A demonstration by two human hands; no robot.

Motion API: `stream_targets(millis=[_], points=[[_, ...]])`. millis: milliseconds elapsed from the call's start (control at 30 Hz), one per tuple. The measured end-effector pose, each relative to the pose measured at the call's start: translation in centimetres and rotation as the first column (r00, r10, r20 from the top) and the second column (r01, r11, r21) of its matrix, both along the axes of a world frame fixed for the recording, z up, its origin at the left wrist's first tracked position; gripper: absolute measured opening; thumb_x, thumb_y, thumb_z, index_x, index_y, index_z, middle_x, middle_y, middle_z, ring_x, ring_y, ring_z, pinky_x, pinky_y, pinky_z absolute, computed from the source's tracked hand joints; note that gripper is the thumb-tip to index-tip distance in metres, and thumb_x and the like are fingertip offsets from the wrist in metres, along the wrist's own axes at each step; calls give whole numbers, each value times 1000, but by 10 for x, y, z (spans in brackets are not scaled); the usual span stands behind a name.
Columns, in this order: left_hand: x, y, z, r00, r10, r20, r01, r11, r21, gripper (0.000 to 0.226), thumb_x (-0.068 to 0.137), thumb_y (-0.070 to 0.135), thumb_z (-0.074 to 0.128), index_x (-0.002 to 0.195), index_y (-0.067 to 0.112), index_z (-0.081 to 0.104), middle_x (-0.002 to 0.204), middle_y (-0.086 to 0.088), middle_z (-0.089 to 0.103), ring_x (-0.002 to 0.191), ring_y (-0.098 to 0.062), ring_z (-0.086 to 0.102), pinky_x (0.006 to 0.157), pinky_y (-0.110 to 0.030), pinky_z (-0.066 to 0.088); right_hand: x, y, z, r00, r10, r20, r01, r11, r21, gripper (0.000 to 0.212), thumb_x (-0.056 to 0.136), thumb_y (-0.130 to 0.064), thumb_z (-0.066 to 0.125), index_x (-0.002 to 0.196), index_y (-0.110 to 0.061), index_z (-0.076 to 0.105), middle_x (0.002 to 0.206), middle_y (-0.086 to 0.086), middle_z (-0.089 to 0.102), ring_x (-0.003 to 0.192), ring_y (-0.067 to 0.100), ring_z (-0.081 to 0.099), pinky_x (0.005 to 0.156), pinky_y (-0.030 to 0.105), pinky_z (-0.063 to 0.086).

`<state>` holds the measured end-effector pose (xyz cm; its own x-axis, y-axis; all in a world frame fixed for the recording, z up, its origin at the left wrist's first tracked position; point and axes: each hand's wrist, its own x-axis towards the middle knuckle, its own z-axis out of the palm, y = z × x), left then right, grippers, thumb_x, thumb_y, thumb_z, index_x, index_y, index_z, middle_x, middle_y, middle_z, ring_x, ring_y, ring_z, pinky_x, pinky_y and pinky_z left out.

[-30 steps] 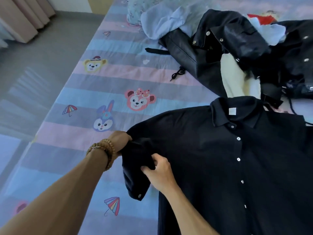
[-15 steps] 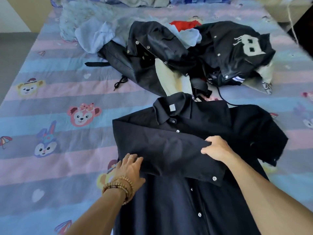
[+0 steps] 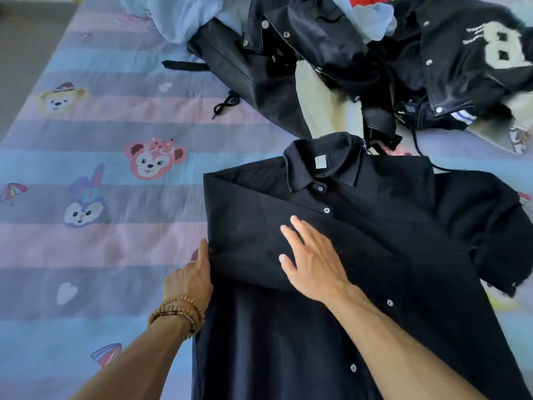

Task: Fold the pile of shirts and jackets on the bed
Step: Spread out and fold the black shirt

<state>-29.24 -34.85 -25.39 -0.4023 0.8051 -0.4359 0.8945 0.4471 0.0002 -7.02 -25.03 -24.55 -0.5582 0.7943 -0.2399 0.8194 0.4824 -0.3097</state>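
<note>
A black button-up shirt [image 3: 375,226] lies face up on the bed, collar pointing away from me. Its left sleeve is folded across the chest. My right hand [image 3: 311,261] lies flat with straight fingers on that folded sleeve. My left hand [image 3: 190,278], with a bead bracelet on the wrist, touches the shirt's folded left edge, fingers straight along it. The shirt's other sleeve [image 3: 496,232] lies spread out to the right. Beyond the collar sits a heap of clothes: black jackets [image 3: 288,53], one with a white number 8 [image 3: 501,47], and a light blue garment [image 3: 184,18].
The bed sheet [image 3: 101,140] is striped pink, blue and grey with cartoon animals and stretches out to the left of the shirt. A black cord [image 3: 226,103] trails from the heap. Grey floor [image 3: 17,53] shows past the bed's left edge.
The left sleeve went from being held beside the shirt to lying folded across the chest. My right hand let go of the cuff and now rests flat; my left hand slid to the folded edge.
</note>
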Motion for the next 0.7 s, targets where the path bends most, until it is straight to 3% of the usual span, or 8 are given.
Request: stream_targets(millis=[33,100,267,333,433,500,600,700], points=[[-3,-1,-2,1000,6,8,-6,1000,-21,78,88,3,40,153,22,1,102,-12,66,81,-33,64,63,-34,40,-8,-6,-7,997,29,73,-19,990,-139,65,99,-43,43,155,-21,18,165,5,2,151,23,5,119,44,17],[-7,0,-7,1000,-10,26,11,1000,-28,79,88,3,39,153,25,-2,97,-12,66,80,-33,63,63,-33,40,-7,-9,-21,972,72,225,-22,976,-218,71,101,-50,32,156,-27,-6,162,-3,-22,149,17,-18,121,46,-3],[-12,0,-9,990,62,125,-68,997,45,67,89,4,40,146,30,16,72,-8,54,65,-31,52,61,-35,41,15,-17,-28,963,21,270,11,993,-118,71,101,-54,27,155,-28,-11,161,-4,-25,149,16,-20,121,46,-6],[-13,-5,-8,966,142,214,-166,981,96,55,89,5,42,138,27,31,73,-11,56,66,-32,53,62,-36,45,32,-25,-24,964,-63,257,88,993,-85,69,102,-51,30,156,-27,-5,163,-2,-18,150,17,-14,121,46,-1],[-6,-12,-5,887,295,355,-347,933,93,33,91,22,55,122,14,45,99,-20,64,88,-38,60,73,-38,47,59,-42,-18,941,-252,227,277,957,-86,66,100,-45,42,156,-20,16,165,4,1,152,20,2,121,43,10],[5,-20,-3,821,377,428,-442,895,59,44,86,32,66,119,10,46,110,-17,62,99,-37,58,80,-38,47,70,-59,-11,921,-349,175,364,930,-56,63,97,-40,52,150,-15,32,161,9,20,149,24,18,119,44,19],[16,-43,-3,630,514,583,-622,782,-17,58,79,26,78,123,8,44,113,-12,56,107,-36,57,92,-40,45,79,-91,-2,819,-572,54,566,819,92,48,82,-34,73,121,-12,57,125,9,58,118,32,52,93,46,44],[21,-72,-7,530,569,629,-642,754,-141,45,80,23,77,115,7,53,103,-10,61,102,-34,61,93,-40,48,84,-123,0,646,-758,91,763,637,-115,38,82,-41,71,103,-17,50,99,1,62,99,28,59,80,40,45]])
